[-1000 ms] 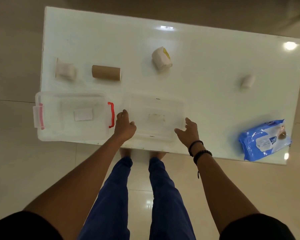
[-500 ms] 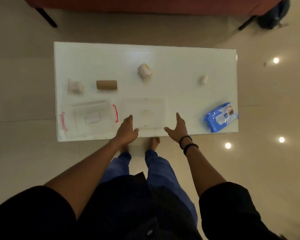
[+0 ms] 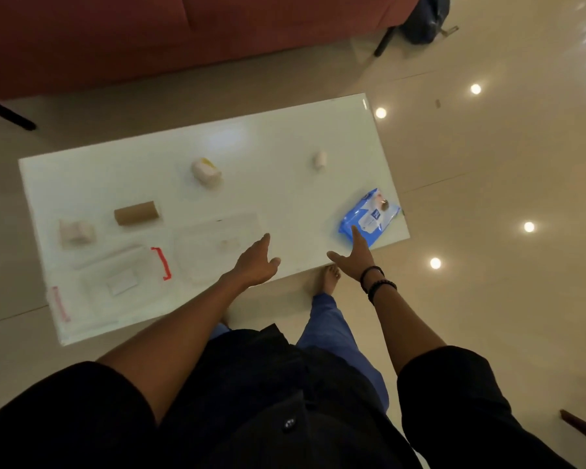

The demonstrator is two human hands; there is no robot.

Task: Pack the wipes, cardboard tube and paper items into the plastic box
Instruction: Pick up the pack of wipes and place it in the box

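Observation:
A clear plastic box [image 3: 214, 252] stands near the white table's [image 3: 115, 177] front edge, and its lid with red clips [image 3: 115, 282] lies to its left. My left hand [image 3: 256, 264] hovers open over the box's right end. My right hand [image 3: 354, 257] is open, fingertips at the near edge of the blue wipes pack [image 3: 369, 216]. A brown cardboard tube [image 3: 136, 213] lies behind the lid. A white paper roll [image 3: 77, 231] sits at far left, a wrapped roll with yellow print [image 3: 206, 172] mid-table, and a small white roll [image 3: 319, 159] further right.
A red sofa [image 3: 115, 35] stands beyond the table, with a dark bag [image 3: 425, 18] on the glossy tiled floor to the right. My legs and a bare foot [image 3: 327, 279] are at the table's front edge.
Both hands left the sides of the clear box and moved right; the right hand now reaches the wipes pack. The camera pulled back and tilted, showing more floor and the sofa.

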